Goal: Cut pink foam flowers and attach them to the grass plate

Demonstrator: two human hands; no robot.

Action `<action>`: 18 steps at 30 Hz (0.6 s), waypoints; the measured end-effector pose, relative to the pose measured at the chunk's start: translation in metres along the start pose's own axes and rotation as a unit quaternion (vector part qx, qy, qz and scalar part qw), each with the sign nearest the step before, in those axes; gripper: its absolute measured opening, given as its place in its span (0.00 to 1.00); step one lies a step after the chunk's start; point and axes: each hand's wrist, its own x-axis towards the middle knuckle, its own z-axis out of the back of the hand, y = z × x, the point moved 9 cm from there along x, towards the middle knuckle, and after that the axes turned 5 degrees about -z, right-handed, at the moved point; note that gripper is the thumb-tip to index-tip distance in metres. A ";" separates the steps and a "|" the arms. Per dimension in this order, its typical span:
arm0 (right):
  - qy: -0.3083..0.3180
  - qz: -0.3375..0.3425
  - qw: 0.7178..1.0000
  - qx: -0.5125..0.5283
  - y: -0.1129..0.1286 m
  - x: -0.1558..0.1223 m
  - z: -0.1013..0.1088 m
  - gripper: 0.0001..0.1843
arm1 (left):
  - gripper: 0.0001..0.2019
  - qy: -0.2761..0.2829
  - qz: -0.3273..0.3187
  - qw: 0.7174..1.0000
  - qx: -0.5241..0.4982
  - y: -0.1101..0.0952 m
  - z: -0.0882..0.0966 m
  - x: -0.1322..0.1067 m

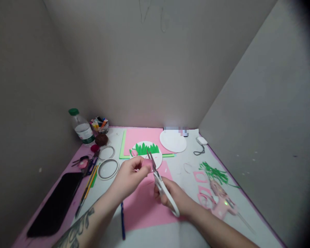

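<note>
My left hand pinches a small piece of pink paper between thumb and fingers. White-handled scissors are gripped in my right hand, their blades parted and pointing up beside the pink piece. Whether the blades touch the paper I cannot tell. Below both hands lies a larger sheet of pink paper. Just behind them is a white round disc with a row of green paper grass on it and a small pink shape at its left.
At left are a bottle, tape rolls, pencils and a black phone-like slab. A pink glue gun, green strips and pink scraps lie right. A second white disc sits behind. Walls enclose the table.
</note>
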 end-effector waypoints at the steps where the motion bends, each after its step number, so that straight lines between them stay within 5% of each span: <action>1: 0.000 -0.001 1.000 0.000 -0.001 0.000 0.000 0.34 | 0.10 0.000 0.002 1.000 0.003 0.001 0.000 0.000; 18: -0.002 -0.013 1.000 0.014 -0.003 0.000 0.001 0.29 | 0.11 0.010 0.001 1.000 0.009 0.000 0.002 0.000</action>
